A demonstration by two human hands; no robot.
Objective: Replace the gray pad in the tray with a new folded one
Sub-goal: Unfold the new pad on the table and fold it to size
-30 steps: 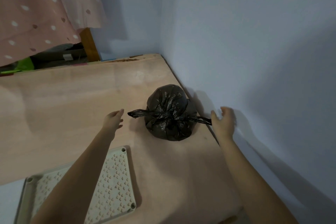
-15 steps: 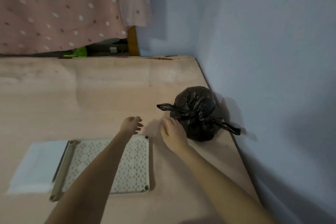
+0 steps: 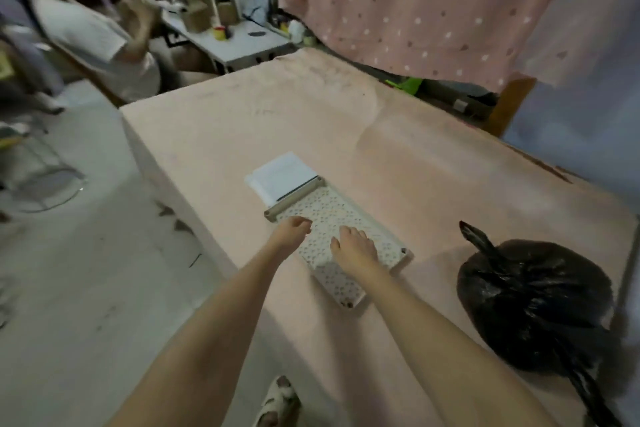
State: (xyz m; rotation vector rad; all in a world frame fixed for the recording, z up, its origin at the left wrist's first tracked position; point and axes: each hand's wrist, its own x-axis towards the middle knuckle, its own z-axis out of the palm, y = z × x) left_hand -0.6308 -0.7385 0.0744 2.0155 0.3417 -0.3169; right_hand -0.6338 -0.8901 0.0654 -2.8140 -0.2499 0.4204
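Note:
A pale tray (image 3: 388,236) with a perforated grid top lies on the pink-covered table (image 3: 433,166). A white folded pad (image 3: 282,175) lies flat against the tray's far end, partly tucked under its rim. My left hand (image 3: 291,230) hovers at the tray's near-left edge with loosely curled fingers, holding nothing. My right hand (image 3: 353,246) lies over the middle of the grid, fingers relaxed. I see no gray pad.
A tied black bin bag (image 3: 533,302) sits on the table's right side near the wall. A pink dotted curtain (image 3: 415,3) hangs behind. Another person (image 3: 93,42) sits at the left by a white desk (image 3: 235,42). A foot in a slipper (image 3: 280,402) shows on the floor below.
Both hands have moved off the black bag and onto the tray. My view has swung left, so the room, the folded pad and the seated person now show.

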